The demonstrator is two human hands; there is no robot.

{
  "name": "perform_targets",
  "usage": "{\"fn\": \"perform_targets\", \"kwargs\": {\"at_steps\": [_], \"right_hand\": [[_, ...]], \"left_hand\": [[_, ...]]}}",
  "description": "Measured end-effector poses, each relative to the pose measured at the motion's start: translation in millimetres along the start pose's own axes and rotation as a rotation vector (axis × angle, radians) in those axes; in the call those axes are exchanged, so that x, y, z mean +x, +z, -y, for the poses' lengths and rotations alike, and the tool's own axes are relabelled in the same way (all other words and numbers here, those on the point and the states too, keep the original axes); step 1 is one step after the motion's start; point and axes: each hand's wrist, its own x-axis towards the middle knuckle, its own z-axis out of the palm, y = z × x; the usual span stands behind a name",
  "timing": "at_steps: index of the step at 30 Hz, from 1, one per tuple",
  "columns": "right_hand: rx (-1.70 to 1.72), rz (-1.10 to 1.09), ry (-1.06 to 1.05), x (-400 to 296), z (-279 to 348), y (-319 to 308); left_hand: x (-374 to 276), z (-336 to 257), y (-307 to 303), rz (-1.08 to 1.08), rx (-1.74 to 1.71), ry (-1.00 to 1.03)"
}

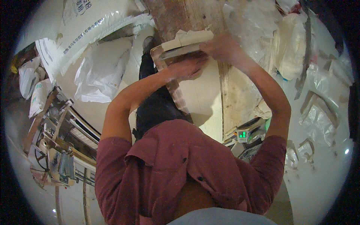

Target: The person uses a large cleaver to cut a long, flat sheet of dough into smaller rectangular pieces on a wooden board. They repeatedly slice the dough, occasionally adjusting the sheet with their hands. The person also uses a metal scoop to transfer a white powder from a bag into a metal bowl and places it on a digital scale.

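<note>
A long flat grey tool, seemingly a blade (182, 52), lies crosswise over pale sheets that look like dough (204, 92). My right hand (223, 47), blurred, is closed around its right end. My left hand (191, 66) is laid flat just on the near side of the tool, its fingertips close to the right hand; whether it presses on the tool or only on the sheet is unclear. Beyond the tool lies a folded pale strip with a ragged edge (194, 38). Part of the tool and the sheet beneath are hidden by my hands.
A wooden worktop (234, 104) runs under the sheets. Large printed white flour sacks (92, 22) stand at the left, above a machine with a wheel (42, 152). Clear plastic film (247, 31) and a bagged pale bundle (291, 47) lie at right. A small green-lit display (242, 135) sits near my right elbow.
</note>
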Motion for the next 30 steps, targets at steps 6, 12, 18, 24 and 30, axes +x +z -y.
{"fn": "perform_targets", "kwargs": {"at_steps": [6, 12, 18, 24, 30], "right_hand": [[0.006, -0.176, -0.138, -32.8, -47.6, 10.3], [-0.017, -0.11, -0.111, -38.4, -49.5, 9.6], [-0.064, 0.229, -0.051, -25.3, -58.9, -19.9], [0.049, -0.261, -0.225, -34.6, -70.9, 3.0], [0.033, -0.057, -0.188, 7.4, -30.3, -0.1]], "left_hand": [[2.9, -5.1, -15.5, 0.022, 0.054, 0.038], [7.3, -12.2, -28.7, -0.023, 0.156, 0.053], [2.9, -7.8, -26.3, 0.016, 0.086, 0.013], [5.7, -12.1, -30.1, -0.037, 0.078, 0.032], [4.2, -10.0, -26.3, -0.082, 0.057, 0.085]]}}
